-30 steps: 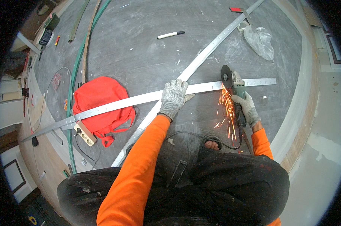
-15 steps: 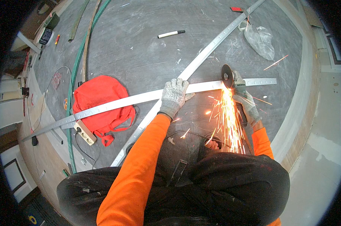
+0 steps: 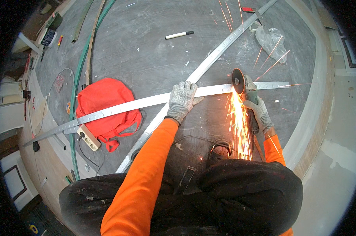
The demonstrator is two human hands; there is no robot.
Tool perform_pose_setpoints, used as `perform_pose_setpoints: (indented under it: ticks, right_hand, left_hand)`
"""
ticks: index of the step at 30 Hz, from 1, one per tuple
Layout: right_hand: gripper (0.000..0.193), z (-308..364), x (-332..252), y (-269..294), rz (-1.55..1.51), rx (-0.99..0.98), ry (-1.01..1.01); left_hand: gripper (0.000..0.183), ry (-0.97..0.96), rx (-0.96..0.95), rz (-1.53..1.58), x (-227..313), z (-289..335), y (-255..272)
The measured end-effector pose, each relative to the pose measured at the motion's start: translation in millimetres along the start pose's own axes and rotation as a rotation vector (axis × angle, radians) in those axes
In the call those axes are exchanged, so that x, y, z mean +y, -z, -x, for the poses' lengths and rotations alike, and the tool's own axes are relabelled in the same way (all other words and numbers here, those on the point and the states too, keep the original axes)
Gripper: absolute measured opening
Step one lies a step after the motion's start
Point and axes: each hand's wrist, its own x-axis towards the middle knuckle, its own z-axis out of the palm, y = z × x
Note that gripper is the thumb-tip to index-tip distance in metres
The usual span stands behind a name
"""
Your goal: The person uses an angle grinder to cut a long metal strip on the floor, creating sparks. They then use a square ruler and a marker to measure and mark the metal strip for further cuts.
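Note:
My left hand (image 3: 182, 100), in a grey glove, is wrapped over a long silvery metal profile (image 3: 134, 105) where it crosses a second metal profile (image 3: 213, 57). My gloved right hand (image 3: 259, 112) grips an angle grinder (image 3: 251, 93). Its disc (image 3: 237, 80) stands on edge at the first profile, to the right of my left hand. From that contact a thick stream of sparks (image 3: 241, 126) pours toward me, and thin streaks fly off to the far right. The glare hides how deep the disc sits in the metal.
Beneath the profile's left part lies a red bag (image 3: 107, 94), beside a power strip (image 3: 89, 138). My foot (image 3: 221, 150), toes showing, is close to the sparks. A marker (image 3: 179, 35), plastic bag (image 3: 271, 43) and red-handled tool (image 3: 248, 10) lie farther off. Green strips (image 3: 82, 59) run along the left.
The spark stream has narrowed, and more streaks now fly toward the far side. The grinder has shifted very slightly; my left hand stays put on the profile.

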Motion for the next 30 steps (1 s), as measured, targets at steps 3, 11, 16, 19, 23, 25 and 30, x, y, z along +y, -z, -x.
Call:
perform_pose_setpoints:
  ticks: [3,11,16,19,23,25,30]
  right_hand:
    - [0.041,10,-15,-9,-0.004,-0.001,0.040]
    - [0.055,-5,2,5,0.051,-0.014,-0.009]
    - [0.054,3,-11,-4,0.005,0.006,-0.024]
    - [0.047,10,-22,-12,0.004,0.006,-0.034]
    - [0.049,6,-13,-6,-0.007,0.003,-0.029]
    - [0.054,4,-11,-6,-0.039,-0.018,-0.020]
    - [0.053,0,-6,-3,-0.006,0.004,-0.014]
  left_hand:
    - [0.059,-0.005,-0.022,-0.010,-1,-1,0]
    - [0.060,-0.005,-0.029,0.000,0,-1,-1]
    - [0.060,-0.003,-0.022,-0.050,0,0,-1]
    - [0.060,0.000,-0.041,-0.034,-1,0,-1]
    - [0.059,0.006,-0.069,-0.001,0,-2,2]
    - [0.059,0.007,-0.066,-0.003,0,-2,2]
    - [0.059,-0.003,-0.036,-0.007,0,-2,1]
